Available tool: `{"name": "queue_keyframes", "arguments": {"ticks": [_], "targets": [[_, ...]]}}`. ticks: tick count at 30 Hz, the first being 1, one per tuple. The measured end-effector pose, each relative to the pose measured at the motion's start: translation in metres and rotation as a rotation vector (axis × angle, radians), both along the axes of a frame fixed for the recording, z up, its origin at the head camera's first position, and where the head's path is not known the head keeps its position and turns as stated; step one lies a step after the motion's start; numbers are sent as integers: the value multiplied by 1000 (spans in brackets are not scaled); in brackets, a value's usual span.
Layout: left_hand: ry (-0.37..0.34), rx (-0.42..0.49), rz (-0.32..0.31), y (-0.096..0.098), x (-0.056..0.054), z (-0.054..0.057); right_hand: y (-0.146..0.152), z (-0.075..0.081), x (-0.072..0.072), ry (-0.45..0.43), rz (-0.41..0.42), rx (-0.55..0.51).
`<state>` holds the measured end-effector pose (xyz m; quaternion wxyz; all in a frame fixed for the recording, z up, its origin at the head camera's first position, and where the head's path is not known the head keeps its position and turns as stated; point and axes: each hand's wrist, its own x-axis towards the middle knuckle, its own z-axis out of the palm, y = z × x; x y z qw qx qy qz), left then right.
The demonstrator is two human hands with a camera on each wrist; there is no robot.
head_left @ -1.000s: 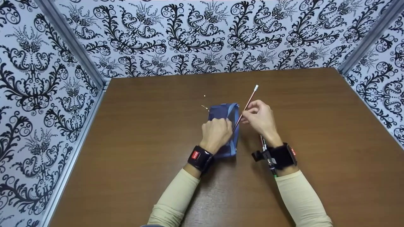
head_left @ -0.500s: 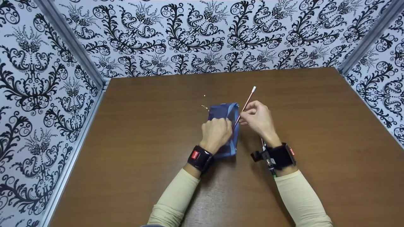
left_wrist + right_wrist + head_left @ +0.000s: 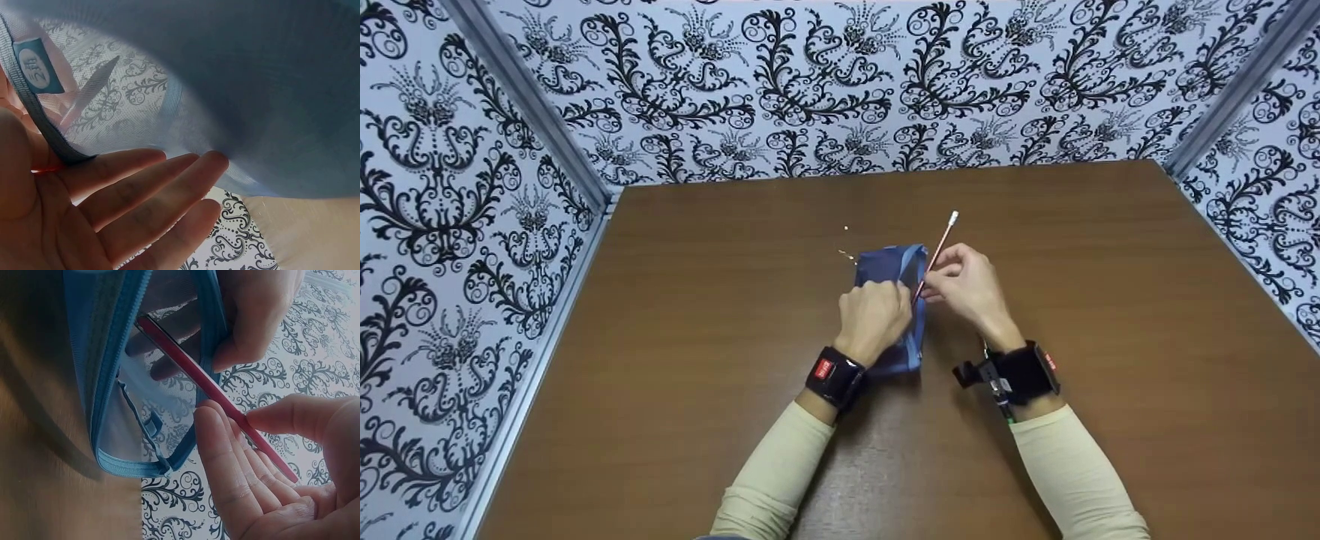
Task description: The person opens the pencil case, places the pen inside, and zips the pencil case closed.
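Observation:
A blue zippered mesh pouch [image 3: 881, 264] stands at the middle of the table, its zipper opening facing right. My left hand [image 3: 874, 322] grips the pouch's edge, the thumb outside and the fingers behind the sheer mesh in the right wrist view. With thumb and fingertips, my right hand [image 3: 971, 289] pinches a red pencil [image 3: 191, 371] that has a white end. The pencil slants through the unzipped mouth, its lower end inside the pouch and its white end up in the air. A small cloth label [image 3: 38, 66] shows on the pouch in the left wrist view.
Tiny pale bits [image 3: 847, 256] lie on the brown table [image 3: 697, 300] just left of the pouch. Thin stick-like things, mostly hidden, lie under the right wrist strap [image 3: 1024, 375]. Patterned panels [image 3: 825, 90] enclose the table at the back and sides.
My right hand has moved a little left and down toward the pouch, and the pencil has slid further into its mouth. The left hand and the pouch have stayed in place.

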<state>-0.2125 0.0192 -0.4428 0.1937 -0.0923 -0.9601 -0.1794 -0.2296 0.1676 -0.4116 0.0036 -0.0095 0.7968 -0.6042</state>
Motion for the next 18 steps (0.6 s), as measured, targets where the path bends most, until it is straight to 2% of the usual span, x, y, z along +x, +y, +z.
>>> {"name": "queue_keyframes", "arguments": {"ticks": [7,18], "targets": [[-19,-5,4,0,0,1,-3,-3,-1,-29,3,8],[-4,-6,8,0,0,1,-2,-7,-2,-61,31,10]]}}
